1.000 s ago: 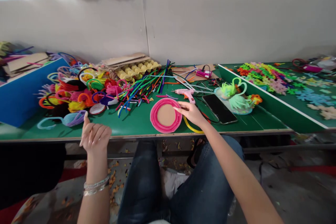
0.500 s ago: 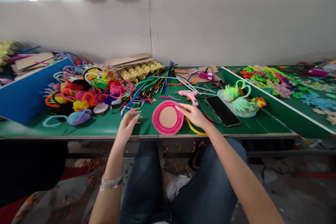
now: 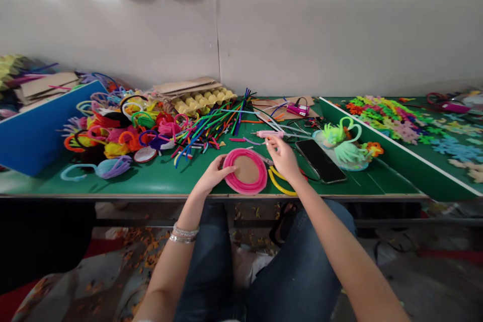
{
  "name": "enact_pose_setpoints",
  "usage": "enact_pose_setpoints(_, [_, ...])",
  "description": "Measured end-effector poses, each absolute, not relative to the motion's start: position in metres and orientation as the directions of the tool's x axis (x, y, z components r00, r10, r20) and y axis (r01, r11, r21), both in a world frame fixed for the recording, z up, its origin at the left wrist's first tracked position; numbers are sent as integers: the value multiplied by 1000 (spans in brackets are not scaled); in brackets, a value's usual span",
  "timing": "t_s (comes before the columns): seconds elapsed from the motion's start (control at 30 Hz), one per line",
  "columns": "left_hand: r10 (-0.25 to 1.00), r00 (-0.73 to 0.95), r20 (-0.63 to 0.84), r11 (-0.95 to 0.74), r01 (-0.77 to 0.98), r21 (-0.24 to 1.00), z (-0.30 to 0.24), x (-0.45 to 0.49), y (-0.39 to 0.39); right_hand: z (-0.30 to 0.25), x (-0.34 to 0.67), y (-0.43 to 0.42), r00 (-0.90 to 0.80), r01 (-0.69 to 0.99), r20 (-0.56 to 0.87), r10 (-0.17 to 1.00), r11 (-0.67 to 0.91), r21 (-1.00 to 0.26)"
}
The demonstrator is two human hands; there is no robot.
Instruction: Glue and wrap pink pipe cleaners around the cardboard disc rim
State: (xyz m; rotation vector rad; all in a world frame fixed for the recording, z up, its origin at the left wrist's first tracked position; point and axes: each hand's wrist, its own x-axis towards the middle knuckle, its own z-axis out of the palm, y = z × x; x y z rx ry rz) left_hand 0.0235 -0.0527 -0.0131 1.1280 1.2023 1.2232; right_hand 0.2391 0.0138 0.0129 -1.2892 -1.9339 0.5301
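My left hand [image 3: 216, 173] grips the left edge of a round cardboard disc [image 3: 247, 169], its thumb on the face and fingers at the rim. Rings of fuzzy pink pipe cleaner [image 3: 260, 181] are coiled around the disc's bare brown middle. Beyond the disc, my right hand [image 3: 282, 157] has its fingertips pinched together just below the pink glue gun [image 3: 272, 134]. Whatever the pinch holds is too small to make out, and the hand covers the gun's handle. A curved yellow piece [image 3: 279, 186] lies by the right wrist.
Left stands a heap of colourful pipe-cleaner pieces [image 3: 113, 131] beside a blue board [image 3: 49, 131]. Loose pipe cleaners [image 3: 211, 128] and a yellow egg tray [image 3: 206, 100] lie behind. Rightward are a black phone [image 3: 320, 161], green fuzzy figures [image 3: 345, 148] and a green divider [image 3: 396, 146].
My left hand has moved right and taken hold of the disc, which has shifted slightly right. My right hand has let go of the disc and moved up to the glue gun.
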Motion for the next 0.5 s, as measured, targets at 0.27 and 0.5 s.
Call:
enact_pose_setpoints(0.27, [957, -192, -216, 156, -286, 945, -14, 24, -48, 4, 263, 55, -63, 987, 280, 958, 101, -124])
enact_pose_setpoints(0.5, [943, -237, -232, 136, -361, 923, -12, 24, -52, 2, 249, 67, -34, 986, 205, 978, 66, -150])
